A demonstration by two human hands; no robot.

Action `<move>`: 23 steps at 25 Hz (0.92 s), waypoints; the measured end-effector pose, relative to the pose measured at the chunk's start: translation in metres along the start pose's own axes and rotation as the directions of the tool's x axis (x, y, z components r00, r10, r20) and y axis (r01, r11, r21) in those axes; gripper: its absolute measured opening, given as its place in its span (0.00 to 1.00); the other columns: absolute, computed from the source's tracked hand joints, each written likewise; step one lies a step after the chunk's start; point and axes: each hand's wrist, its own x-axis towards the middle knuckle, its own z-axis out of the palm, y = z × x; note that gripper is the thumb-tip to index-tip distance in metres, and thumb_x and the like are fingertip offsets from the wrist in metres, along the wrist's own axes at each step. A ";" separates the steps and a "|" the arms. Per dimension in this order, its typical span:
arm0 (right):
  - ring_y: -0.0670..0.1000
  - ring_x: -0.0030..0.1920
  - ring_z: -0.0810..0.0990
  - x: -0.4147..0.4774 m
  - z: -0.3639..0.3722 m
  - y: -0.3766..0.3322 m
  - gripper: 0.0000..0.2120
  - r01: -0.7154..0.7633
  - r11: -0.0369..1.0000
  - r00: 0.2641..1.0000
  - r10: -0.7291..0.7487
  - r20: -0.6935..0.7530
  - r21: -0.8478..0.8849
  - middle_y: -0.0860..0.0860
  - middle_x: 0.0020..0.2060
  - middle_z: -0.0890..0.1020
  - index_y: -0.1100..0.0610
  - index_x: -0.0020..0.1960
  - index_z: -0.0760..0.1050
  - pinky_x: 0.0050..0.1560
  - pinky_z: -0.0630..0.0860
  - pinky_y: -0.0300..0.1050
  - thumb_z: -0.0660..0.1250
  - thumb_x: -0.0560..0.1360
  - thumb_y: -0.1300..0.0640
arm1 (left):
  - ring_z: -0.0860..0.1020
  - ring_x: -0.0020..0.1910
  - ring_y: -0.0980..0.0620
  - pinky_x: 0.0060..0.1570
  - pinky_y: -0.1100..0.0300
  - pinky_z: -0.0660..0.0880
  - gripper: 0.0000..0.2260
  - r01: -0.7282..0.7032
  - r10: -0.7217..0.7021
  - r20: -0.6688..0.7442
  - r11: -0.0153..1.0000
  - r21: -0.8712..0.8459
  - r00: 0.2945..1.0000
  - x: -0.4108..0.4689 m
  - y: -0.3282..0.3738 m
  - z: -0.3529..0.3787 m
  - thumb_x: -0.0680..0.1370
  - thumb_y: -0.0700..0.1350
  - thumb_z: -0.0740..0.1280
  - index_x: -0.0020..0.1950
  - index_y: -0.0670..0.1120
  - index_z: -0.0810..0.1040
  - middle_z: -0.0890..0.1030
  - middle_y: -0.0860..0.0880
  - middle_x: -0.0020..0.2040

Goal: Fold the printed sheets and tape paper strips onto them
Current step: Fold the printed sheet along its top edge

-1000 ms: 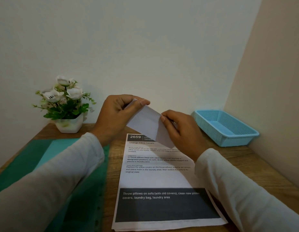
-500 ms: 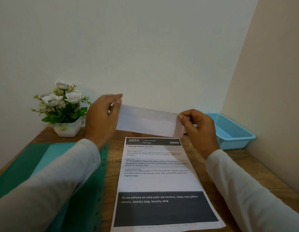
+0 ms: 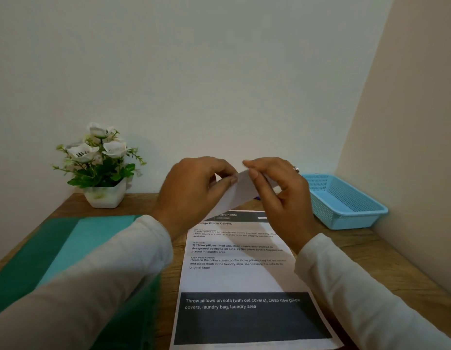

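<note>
foldfan: Hands first, what's each one up to?

deskcam: left hand [image 3: 191, 195] is up in the middle of the frame, just left of centre, thumb and curled fingers pinching one end of a white paper strip [image 3: 241, 192]. Right hand [image 3: 282, 198] sits just right of centre and pinches the other end, thumb in front and forefinger over the top. It has a ring [image 3: 296, 169] on one finger. So both hands are gripping that strip, fingertips close together.

foldfan: and the strip, is it flat or folded?

deskcam: looks bent between the hands, but honestly can't tell how. It's off the worktop [image 3: 386, 261], held in the air over the far end of the printed sheet [image 3: 242, 276], and it hides part of the sheet's dark header.

foldfan: ok, rest of the scene, left to right?

deskcam: sure
- lower left: a green folder [image 3: 55, 261] lying flat, with the left white sleeve [image 3: 93, 286] across it. Its right edge is just beside the sheet; touching or not, can't say.
- back left, against the wall: a white pot of white flowers [image 3: 103, 170].
- centre down to the bottom edge: the printed sheet, flat on the wood, text facing the person. It has a black band near the bottom with white lettering about throw pillows and laundry.
- lower right: the right sleeve [image 3: 371, 299] crosses the sheet's right edge.
- right, in the corner: a blue mesh basket [image 3: 345, 205], apart from the sheet.
</note>
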 end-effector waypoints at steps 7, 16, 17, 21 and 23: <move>0.54 0.55 0.84 -0.004 -0.001 0.015 0.06 -0.403 0.824 0.903 0.429 0.027 0.399 0.50 0.50 0.86 0.54 0.58 0.81 0.50 0.82 0.49 0.68 0.82 0.59 | 0.84 0.41 0.52 0.42 0.48 0.83 0.02 0.227 -0.255 -0.007 0.871 -0.436 0.967 0.004 -0.001 -0.001 0.77 0.43 0.73 0.49 0.48 0.84 0.85 0.52 0.41; 0.49 0.49 0.83 -0.007 0.000 0.007 0.07 -0.120 0.993 0.986 0.117 0.120 0.019 0.43 0.46 0.84 0.53 0.53 0.82 0.43 0.80 0.59 0.64 0.83 0.55 | 0.83 0.48 0.52 0.45 0.54 0.82 0.05 0.170 -0.151 0.078 0.891 -0.421 0.985 0.007 0.009 -0.009 0.78 0.47 0.73 0.52 0.51 0.86 0.86 0.55 0.46; 0.49 0.49 0.83 -0.007 0.001 0.007 0.08 -0.112 0.994 0.985 0.110 0.130 0.013 0.43 0.45 0.84 0.53 0.52 0.81 0.43 0.80 0.59 0.64 0.83 0.54 | 0.83 0.47 0.52 0.43 0.53 0.82 0.04 0.175 -0.147 0.100 0.894 -0.412 0.984 0.006 0.011 -0.008 0.78 0.48 0.72 0.51 0.50 0.86 0.86 0.55 0.45; 0.49 0.48 0.82 -0.009 0.002 0.002 0.09 -0.127 0.991 0.983 0.122 0.138 0.029 0.44 0.45 0.83 0.54 0.53 0.81 0.44 0.79 0.59 0.63 0.84 0.54 | 0.83 0.47 0.52 0.42 0.56 0.81 0.05 0.160 -0.121 0.117 0.888 -0.431 0.986 0.003 0.013 -0.006 0.80 0.48 0.71 0.52 0.51 0.86 0.86 0.53 0.46; 0.49 0.47 0.82 -0.009 0.002 0.002 0.09 -0.121 0.993 0.982 0.116 0.147 0.019 0.44 0.45 0.83 0.54 0.53 0.81 0.44 0.78 0.58 0.62 0.84 0.53 | 0.83 0.48 0.52 0.42 0.57 0.81 0.05 0.168 -0.128 0.118 0.877 -0.449 0.985 0.002 0.014 -0.005 0.80 0.48 0.70 0.52 0.52 0.86 0.86 0.54 0.46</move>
